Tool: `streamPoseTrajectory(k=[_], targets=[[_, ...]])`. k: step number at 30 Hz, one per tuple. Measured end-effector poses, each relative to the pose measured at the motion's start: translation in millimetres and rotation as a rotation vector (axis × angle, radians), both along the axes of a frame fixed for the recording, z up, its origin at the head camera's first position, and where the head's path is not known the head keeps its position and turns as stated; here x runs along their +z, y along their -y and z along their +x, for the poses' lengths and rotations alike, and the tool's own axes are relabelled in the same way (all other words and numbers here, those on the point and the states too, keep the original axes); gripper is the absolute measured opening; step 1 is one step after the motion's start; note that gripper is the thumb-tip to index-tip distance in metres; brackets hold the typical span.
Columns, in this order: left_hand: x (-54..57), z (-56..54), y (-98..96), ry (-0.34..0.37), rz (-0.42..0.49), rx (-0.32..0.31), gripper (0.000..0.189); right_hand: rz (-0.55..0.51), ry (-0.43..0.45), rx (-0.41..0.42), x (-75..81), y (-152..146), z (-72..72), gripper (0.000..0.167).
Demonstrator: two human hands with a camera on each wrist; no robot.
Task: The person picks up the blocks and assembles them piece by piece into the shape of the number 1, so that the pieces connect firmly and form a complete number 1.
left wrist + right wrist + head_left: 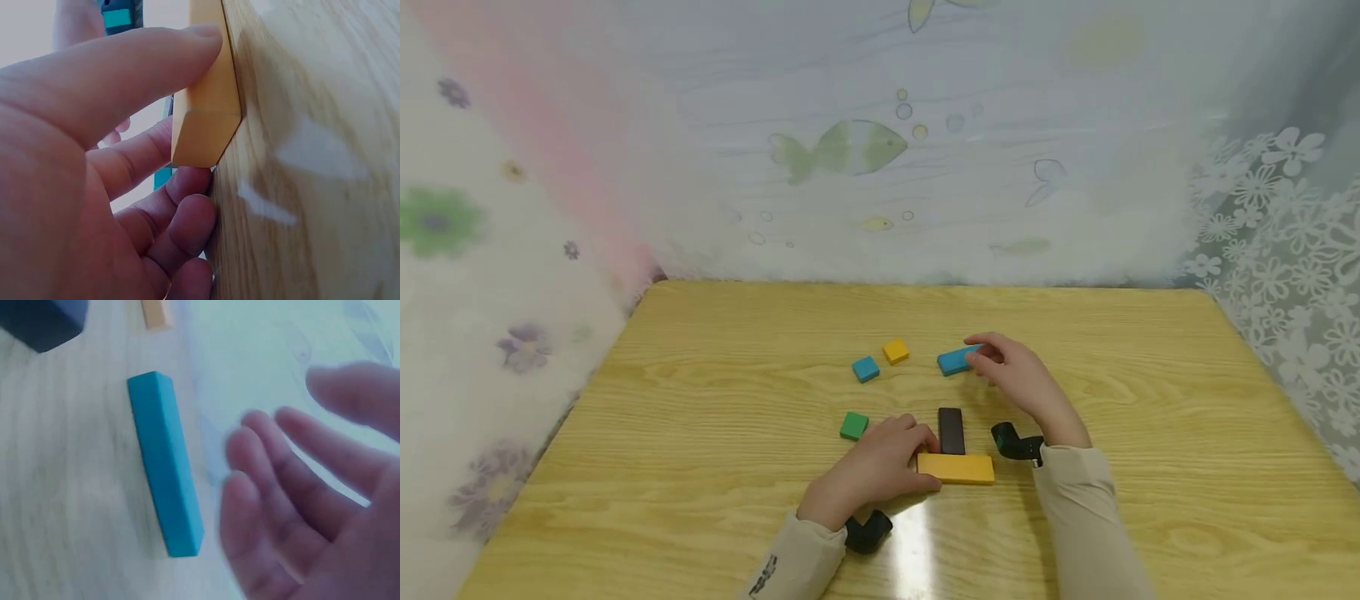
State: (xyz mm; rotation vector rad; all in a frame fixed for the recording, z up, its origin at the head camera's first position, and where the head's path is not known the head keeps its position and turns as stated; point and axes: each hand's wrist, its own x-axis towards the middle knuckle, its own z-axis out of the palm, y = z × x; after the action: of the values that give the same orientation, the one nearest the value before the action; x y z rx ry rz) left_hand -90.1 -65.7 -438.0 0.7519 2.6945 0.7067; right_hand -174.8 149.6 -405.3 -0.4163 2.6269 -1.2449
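Note:
My left hand (pixel 883 458) pinches the left end of a long yellow block (pixel 958 469); in the left wrist view the thumb lies along one side of the yellow block (pixel 209 94) and fingers are on the other. Behind it, a dark brown block (pixel 951 431) lies at right angles to it. Farther back, my right hand (pixel 1015 375) overlaps the right end of a long blue block (pixel 955 361). The right wrist view shows this blue block (pixel 165 465) lying on the table, apart from the loosely bent fingers of my right hand (pixel 312 500).
A small green block (pixel 853 426) lies just beyond my left hand. Small blue (pixel 866 369) and yellow (pixel 896 351) blocks lie farther back, left of the long blue one. The wooden table (pixel 737 358) ends at a patterned wall (pixel 850 208).

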Motion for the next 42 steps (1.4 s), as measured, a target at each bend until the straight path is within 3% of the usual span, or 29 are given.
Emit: streamPoseTrajectory(k=[5,9,18,26,32,42], targets=[[-2.5,0.9,3.9,0.004,0.008,0.011,0.032,0.018,-0.068,-0.083,-2.8,1.8,0.4,0.044],[-5.3,0.4,4.1,-0.003,0.015,0.003,0.032,0.001,-0.098,-0.103,-6.4,0.9,0.4,0.046],[-3.5,0.9,3.3,-0.012,0.017,-0.005,0.032,0.056,-0.089,-0.098,-11.2,0.4,-0.5,0.045],[-2.7,1.1,3.4,-0.013,0.012,-0.004,0.031,0.13,-0.039,-0.035,-17.4,-1.2,-3.4,0.047],[-2.0,0.6,4.3,-0.016,0.01,-0.004,0.031,0.188,-0.093,0.026,-19.8,0.9,-5.3,0.044],[-0.1,1.0,3.5,-0.015,0.006,-0.005,0.031,0.289,-0.072,-0.021,-16.1,-0.6,-3.8,0.044]])
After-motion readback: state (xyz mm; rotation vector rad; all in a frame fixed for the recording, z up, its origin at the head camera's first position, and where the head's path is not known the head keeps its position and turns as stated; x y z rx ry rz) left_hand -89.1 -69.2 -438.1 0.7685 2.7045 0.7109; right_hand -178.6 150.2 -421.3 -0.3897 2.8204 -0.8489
